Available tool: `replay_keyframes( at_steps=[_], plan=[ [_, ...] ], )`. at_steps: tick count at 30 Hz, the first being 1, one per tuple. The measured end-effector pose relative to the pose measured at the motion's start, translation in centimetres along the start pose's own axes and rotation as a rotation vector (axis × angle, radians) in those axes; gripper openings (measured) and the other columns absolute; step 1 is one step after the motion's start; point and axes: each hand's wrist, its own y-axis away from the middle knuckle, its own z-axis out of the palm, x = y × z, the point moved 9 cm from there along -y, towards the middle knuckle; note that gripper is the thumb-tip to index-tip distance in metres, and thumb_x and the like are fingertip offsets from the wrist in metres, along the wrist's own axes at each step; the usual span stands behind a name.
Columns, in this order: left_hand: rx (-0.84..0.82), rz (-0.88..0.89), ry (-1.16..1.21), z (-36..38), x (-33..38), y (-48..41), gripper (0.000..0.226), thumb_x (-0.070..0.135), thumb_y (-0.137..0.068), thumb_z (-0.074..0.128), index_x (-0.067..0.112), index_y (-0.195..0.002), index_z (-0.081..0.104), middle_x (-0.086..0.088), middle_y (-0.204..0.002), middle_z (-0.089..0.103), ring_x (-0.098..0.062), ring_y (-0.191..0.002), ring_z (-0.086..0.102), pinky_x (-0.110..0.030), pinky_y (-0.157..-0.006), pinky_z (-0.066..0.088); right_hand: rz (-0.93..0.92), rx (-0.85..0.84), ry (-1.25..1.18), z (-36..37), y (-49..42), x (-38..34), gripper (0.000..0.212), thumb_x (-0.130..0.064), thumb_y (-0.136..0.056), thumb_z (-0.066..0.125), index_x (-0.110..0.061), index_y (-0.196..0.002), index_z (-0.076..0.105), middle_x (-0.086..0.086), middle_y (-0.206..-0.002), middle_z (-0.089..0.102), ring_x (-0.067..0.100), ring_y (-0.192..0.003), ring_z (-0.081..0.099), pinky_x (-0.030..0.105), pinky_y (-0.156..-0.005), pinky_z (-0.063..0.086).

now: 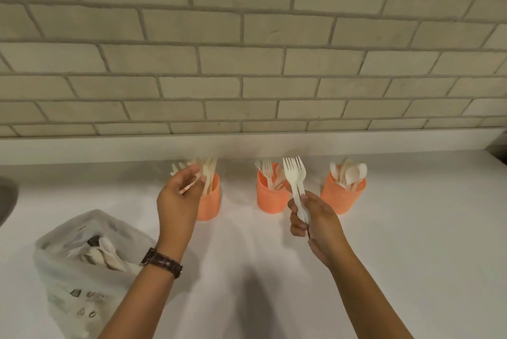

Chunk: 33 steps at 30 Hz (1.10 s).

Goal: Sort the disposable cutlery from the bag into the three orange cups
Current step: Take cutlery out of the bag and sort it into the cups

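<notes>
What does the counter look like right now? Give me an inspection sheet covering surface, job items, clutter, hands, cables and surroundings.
Surface: white counter, no spills seen.
Job's things: left cup holds long pale cutlery, blurred; middle cup holds forks; right cup holds spoons; bag at left, translucent, cutlery visible inside.
Clutter: nothing seen.
Hands: left hand, wearing a watch, pinches pale pieces at the left cup; right hand grips a fork bunch before the middle cup.
Cables: nothing seen.
Surroundings: tiled wall behind; grey object at left edge, unidentifiable.
</notes>
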Motion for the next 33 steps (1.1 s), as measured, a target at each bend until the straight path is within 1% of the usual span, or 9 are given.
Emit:
replay_keyframes(
  at_steps=[5, 9, 13, 16, 19, 22, 24, 29, 33],
  plan=[
    [-0.112, 0.030, 0.049, 1.2, 1.6, 2.4, 0.030, 0.005, -0.085, 0.063, 0.033, -0.093, 0.066, 0.011, -0.094, 0.069, -0.001, -0.081, 0.062, -0.006, -0.075, 0.045, -0.139, -0.030, 0.290, -0.4, -2.4, -1.3, 0.026, -0.005, -0.098, 0.037, -0.018, -0.090, 0.059, -0.008, -0.078, 0.059, 0.003, -0.079, 0.057, 0.017, -0.073, 0.042],
    [-0.085, 0.008, 0.109, 0.0, 2.0, 3.5, 0.030, 0.005, -0.083, 0.065, 0.034, -0.091, 0.068, -0.001, -0.094, 0.072, -0.026, -0.093, 0.064, -0.032, -0.088, 0.050, -0.323, 0.031, 0.424, 0.9, -4.7, -4.3, 0.021, -0.002, -0.097, 0.039, -0.014, -0.099, 0.056, -0.005, -0.089, 0.066, -0.009, -0.079, 0.061, 0.007, -0.072, 0.045],
    [-0.026, -0.015, 0.136, -2.2, 1.7, 4.0, 0.029, 0.008, -0.084, 0.065, 0.035, -0.090, 0.071, -0.006, -0.094, 0.072, -0.032, -0.091, 0.065, -0.048, -0.092, 0.051, -0.457, 0.145, 0.584, 1.8, -8.2, -5.8, 0.020, 0.000, -0.096, 0.041, -0.007, -0.105, 0.057, 0.003, -0.098, 0.062, 0.011, -0.085, 0.058, 0.012, -0.070, 0.045],
    [0.030, -0.013, 0.140, -4.4, 1.5, 4.5, 0.028, 0.002, -0.087, 0.059, 0.027, -0.094, 0.069, -0.005, -0.092, 0.072, -0.023, -0.085, 0.065, -0.040, -0.086, 0.054, -0.367, 0.111, 0.759, 2.3, -10.9, -3.3, 0.016, -0.003, -0.095, 0.043, -0.008, -0.087, 0.056, 0.006, -0.082, 0.060, 0.017, -0.071, 0.053, 0.018, -0.062, 0.039],
    [0.108, -0.021, 0.135, -7.2, 0.9, 4.7, 0.028, 0.002, -0.090, 0.054, 0.026, -0.095, 0.068, -0.003, -0.093, 0.071, -0.020, -0.087, 0.065, -0.024, -0.079, 0.056, -0.296, 0.066, 0.914, 2.3, -12.3, -0.7, 0.033, 0.001, -0.088, 0.049, -0.019, -0.064, 0.039, 0.001, -0.061, 0.043, 0.021, -0.059, 0.043, 0.025, -0.051, 0.029],
    [0.182, -0.031, 0.112, -10.2, 0.6, 4.6, 0.026, 0.001, -0.090, 0.054, 0.022, -0.096, 0.068, -0.005, -0.094, 0.070, -0.018, -0.086, 0.065, -0.018, -0.078, 0.056, -0.317, 0.102, 0.910, 2.1, -12.3, -0.4, 0.021, 0.010, -0.080, 0.047, -0.005, -0.084, 0.062, 0.005, -0.075, 0.055, 0.027, -0.074, 0.053, 0.026, -0.063, 0.039],
    [0.214, -0.034, 0.090, -12.4, 0.5, 4.3, 0.022, 0.002, -0.090, 0.055, 0.014, -0.103, 0.068, -0.005, -0.094, 0.069, -0.018, -0.086, 0.064, -0.015, -0.077, 0.055, -0.310, 0.130, 0.878, 1.9, -12.0, -0.6, 0.030, 0.011, -0.078, 0.050, 0.000, -0.103, 0.064, 0.011, -0.090, 0.062, 0.027, -0.085, 0.057, 0.030, -0.078, 0.046],
    [0.252, 0.059, -0.288, -18.2, 0.2, 1.3, 0.018, 0.015, -0.088, 0.062, 0.032, -0.091, 0.067, 0.004, -0.097, 0.068, -0.015, -0.095, 0.063, -0.011, -0.077, 0.046, -0.452, 0.245, 0.922, 2.0, -8.9, -2.4, 0.038, 0.003, -0.078, 0.062, -0.006, -0.116, 0.061, 0.012, -0.114, 0.063, 0.027, -0.102, 0.059, 0.030, -0.088, 0.044],
    [-0.022, 0.075, -0.709, -18.4, -3.2, -4.4, 0.022, 0.025, -0.079, 0.072, 0.045, -0.072, 0.065, -0.006, -0.123, 0.058, -0.021, -0.120, 0.049, -0.032, -0.098, 0.038, -0.490, 0.229, 0.906, 6.2, -3.9, -0.8, 0.025, -0.003, -0.083, 0.063, -0.011, -0.106, 0.064, 0.005, -0.104, 0.065, 0.019, -0.088, 0.059, 0.025, -0.077, 0.042]
  ],
)
